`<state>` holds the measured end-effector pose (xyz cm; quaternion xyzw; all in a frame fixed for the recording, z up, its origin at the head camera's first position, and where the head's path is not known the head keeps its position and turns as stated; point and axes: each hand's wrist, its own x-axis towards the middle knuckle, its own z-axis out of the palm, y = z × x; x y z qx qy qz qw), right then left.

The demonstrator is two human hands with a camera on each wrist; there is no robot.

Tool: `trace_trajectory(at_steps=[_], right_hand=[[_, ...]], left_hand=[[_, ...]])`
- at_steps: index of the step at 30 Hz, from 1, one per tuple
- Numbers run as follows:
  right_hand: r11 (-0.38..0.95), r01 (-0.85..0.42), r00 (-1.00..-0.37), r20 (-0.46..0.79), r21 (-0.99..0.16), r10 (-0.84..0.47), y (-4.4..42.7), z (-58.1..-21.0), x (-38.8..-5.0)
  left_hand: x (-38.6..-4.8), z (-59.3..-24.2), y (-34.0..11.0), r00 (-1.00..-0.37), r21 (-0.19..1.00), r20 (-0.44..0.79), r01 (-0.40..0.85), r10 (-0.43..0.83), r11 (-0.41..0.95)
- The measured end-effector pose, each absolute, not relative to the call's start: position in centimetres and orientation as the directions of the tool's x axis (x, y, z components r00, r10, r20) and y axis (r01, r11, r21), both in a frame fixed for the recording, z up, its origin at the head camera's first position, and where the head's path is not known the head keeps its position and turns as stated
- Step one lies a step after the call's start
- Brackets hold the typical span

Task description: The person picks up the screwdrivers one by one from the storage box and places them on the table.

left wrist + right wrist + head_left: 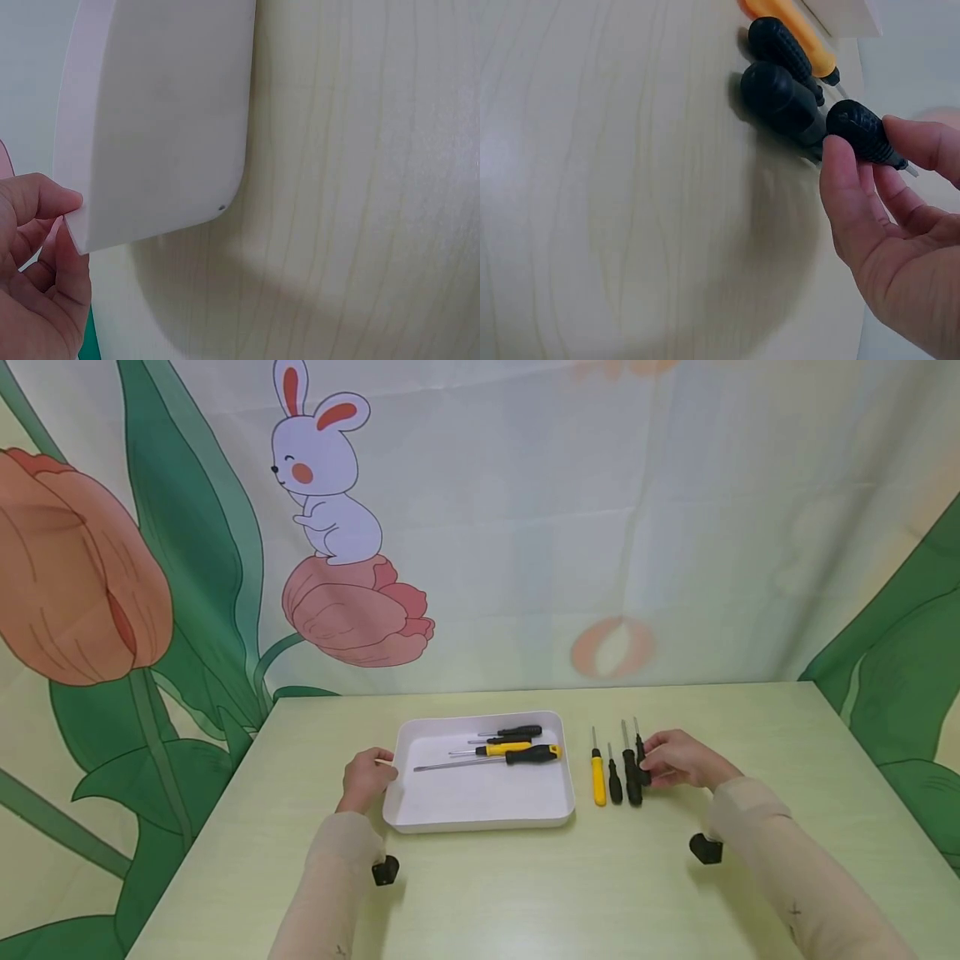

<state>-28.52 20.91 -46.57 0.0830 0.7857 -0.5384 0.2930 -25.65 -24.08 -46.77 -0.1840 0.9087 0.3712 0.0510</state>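
Note:
My left hand (pixel 367 779) pinches the left rim of the white tray (pixel 480 808); the left wrist view shows thumb and finger on the tray's edge (pixel 169 120). Inside the tray lie several screwdrivers, the largest with a black and yellow handle (pixel 528 755). Right of the tray, my right hand (pixel 686 760) pinches a small black screwdriver (pixel 859 129) by its handle. Beside it stand in a row a larger black screwdriver (pixel 632 781), a small black one (pixel 615 783) and a yellow-handled one (pixel 597 777), all lying tips away from me.
The pale wooden table (pixel 510 893) extends around the tray and tools. Behind its far edge hangs a printed curtain (pixel 510 527) with a rabbit and tulips. A black device (pixel 386 870) is at the left wrist and another (pixel 706 849) at the right.

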Motion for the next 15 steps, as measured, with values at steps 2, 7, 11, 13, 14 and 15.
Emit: trace_trajectory(at_steps=[2,7,11,13,14,15], right_hand=[[0.402,0.450,-0.814,-0.551,-0.798,-0.183,21.08,-46.82,-28.47],[0.378,0.463,-0.809,-0.557,-0.801,-0.189,21.42,-47.38,-28.24],[0.370,0.467,-0.807,-0.558,-0.803,-0.194,21.50,-47.49,-27.96],[0.370,0.468,-0.806,-0.560,-0.803,-0.195,21.47,-47.48,-27.85],[0.369,0.471,-0.805,-0.562,-0.801,-0.192,21.44,-47.49,-27.80],[0.368,0.475,-0.804,-0.564,-0.799,-0.189,21.42,-47.50,-27.75]], left_hand=[[-25.65,-46.76,-24.06,-0.929,0.659,-0.225,-0.368,-0.295,0.656],[-25.66,-46.78,-24.04,-0.930,0.663,-0.223,-0.364,-0.292,0.654],[-25.72,-46.80,-24.06,-0.929,0.661,-0.226,-0.367,-0.293,0.655],[-25.74,-46.80,-24.07,-0.927,0.658,-0.229,-0.372,-0.296,0.655],[-25.76,-46.80,-24.06,-0.926,0.657,-0.231,-0.375,-0.299,0.654],[-25.78,-46.81,-24.07,-0.925,0.656,-0.233,-0.376,-0.299,0.654]])
